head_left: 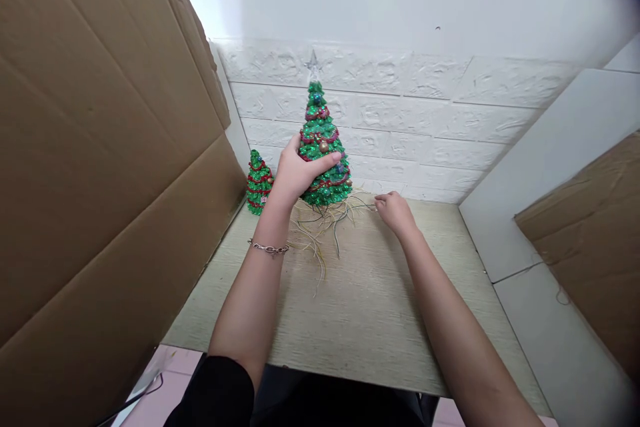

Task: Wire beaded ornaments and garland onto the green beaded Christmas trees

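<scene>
The left hand (300,170) grasps a large green tree (326,177) near the middle of the worktop's far side. Its fingers wrap the tree's left side, with the thumb lying across the front, pointing right. The tree is upright, glittery green, with red garlands, a gold ball and blue ornaments, and a clear star (313,67) tops it.

Thin strands (316,247), some pale or yellowish and some dark, lie tangled on the worktop (345,320) beneath and around the tree's base. Several run toward the near side, and others spread right toward the right hand (395,210). The fingers of the right hand are bent and drawn together at the right-hand ends of the strands; whether they pinch one is too small to tell. This hand is apart from the tree, to its right.

A smaller green tree (257,187) with red garlands stands at the far left of the worktop, partly hidden behind the left hand and forearm. A chain bracelet (270,249) circles the left wrist.

A white brick-patterned wall (415,113) rises behind the worktop. Brown cardboard (100,147) covers the left side, and another cardboard piece (595,233) rests against a white panel (550,153) at right.
</scene>
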